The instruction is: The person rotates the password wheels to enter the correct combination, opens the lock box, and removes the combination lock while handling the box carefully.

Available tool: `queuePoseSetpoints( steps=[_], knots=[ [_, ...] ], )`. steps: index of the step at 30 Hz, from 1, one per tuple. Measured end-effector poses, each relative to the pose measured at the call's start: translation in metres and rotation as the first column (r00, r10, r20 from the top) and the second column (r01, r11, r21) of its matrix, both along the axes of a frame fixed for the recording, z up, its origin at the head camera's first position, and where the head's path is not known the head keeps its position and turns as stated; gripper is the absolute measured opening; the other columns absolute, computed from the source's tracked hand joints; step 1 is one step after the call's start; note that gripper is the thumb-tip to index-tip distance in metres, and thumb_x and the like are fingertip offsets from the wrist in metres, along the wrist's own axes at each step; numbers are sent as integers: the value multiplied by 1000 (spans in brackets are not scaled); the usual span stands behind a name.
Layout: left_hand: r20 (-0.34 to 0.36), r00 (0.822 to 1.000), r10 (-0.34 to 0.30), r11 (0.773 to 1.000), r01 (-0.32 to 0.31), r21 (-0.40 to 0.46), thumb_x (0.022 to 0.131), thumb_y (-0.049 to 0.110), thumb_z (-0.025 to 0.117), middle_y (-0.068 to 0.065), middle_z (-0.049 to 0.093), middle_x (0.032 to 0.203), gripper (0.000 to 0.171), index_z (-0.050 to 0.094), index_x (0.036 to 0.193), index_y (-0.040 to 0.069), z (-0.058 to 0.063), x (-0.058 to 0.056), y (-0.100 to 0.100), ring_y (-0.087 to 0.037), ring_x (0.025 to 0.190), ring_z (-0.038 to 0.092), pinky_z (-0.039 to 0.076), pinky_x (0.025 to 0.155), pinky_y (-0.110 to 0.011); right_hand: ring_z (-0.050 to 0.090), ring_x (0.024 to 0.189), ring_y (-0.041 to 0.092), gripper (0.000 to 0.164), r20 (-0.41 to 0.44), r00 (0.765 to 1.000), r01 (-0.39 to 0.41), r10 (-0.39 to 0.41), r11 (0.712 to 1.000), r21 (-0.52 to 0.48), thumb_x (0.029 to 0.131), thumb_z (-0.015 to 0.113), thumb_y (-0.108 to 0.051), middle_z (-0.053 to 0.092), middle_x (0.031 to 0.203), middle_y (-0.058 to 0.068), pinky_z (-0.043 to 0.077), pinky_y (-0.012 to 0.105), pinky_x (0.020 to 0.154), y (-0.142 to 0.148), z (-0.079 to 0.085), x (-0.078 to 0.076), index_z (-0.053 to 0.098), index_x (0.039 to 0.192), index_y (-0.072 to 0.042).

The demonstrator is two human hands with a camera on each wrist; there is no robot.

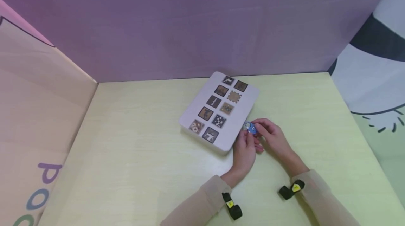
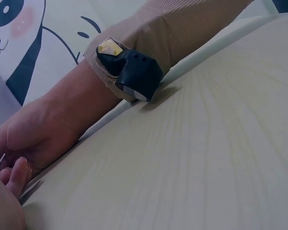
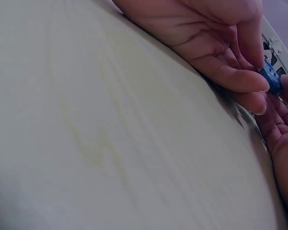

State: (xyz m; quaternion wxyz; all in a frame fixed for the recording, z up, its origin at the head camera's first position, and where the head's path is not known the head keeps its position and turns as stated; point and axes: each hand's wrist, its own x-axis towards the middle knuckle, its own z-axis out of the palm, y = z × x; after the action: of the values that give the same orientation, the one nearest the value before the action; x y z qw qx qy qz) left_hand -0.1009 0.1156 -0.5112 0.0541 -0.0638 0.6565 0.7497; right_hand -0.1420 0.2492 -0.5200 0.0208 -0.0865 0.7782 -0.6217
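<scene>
A small blue object with pale markings sits between my two hands, beside the near right edge of a white box. My left hand pinches it from the near side, thumb on top. From the right, my right hand grips its other end between thumb and fingers. In the right wrist view, the blue object is held between the fingertips of both hands, and its kind cannot be made out. The box's lid bears two rows of small square pictures.
The box rests on a pale wood-grain table, set at a slant near the back. A purple wall panel stands behind, with printed side panels at left and right. Both sleeves carry a black wrist device.
</scene>
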Motion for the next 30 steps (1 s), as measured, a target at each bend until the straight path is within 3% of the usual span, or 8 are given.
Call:
queuePoseSetpoints(
  steps=[6,13,16,23,30],
  knots=[
    [-1,1000,9,1000,-9,0,110,15,45,-8,65,84,18,58,108,4,0,0,0,-22,63,68,62,60,-26,65,82,4,25,14,1000,-14,14,1000,-12,108,53,-9,71,96,-15,55,16,77,1,2,1,61,121,11],
    [-8,1000,11,999,-12,-36,111,17,42,-5,65,82,22,57,103,4,1,2,-1,-20,63,69,61,61,-25,64,77,6,21,48,999,-2,4,999,-41,107,53,-9,70,86,-11,55,18,74,2,3,2,60,109,10],
    [-11,1000,13,999,-13,-40,112,18,41,-5,65,81,23,57,103,4,1,2,-1,-19,62,69,61,61,-25,65,79,5,24,65,998,-4,6,1000,-30,108,53,-11,70,89,-12,55,17,76,2,5,1,60,112,11],
    [-10,1000,13,999,-13,-35,112,21,40,-6,66,81,26,58,104,4,2,1,-1,-22,64,70,60,60,-25,66,91,8,41,208,978,-9,6,1000,11,108,56,-27,73,94,-13,50,18,90,-2,15,-6,64,124,10],
    [6,1000,10,1000,-10,0,112,20,40,-6,65,80,26,58,104,3,0,1,-1,-22,63,70,61,60,-26,66,95,7,38,284,959,3,-15,999,44,104,63,-30,75,93,-14,49,18,92,-3,20,-8,70,121,3]
  ],
)
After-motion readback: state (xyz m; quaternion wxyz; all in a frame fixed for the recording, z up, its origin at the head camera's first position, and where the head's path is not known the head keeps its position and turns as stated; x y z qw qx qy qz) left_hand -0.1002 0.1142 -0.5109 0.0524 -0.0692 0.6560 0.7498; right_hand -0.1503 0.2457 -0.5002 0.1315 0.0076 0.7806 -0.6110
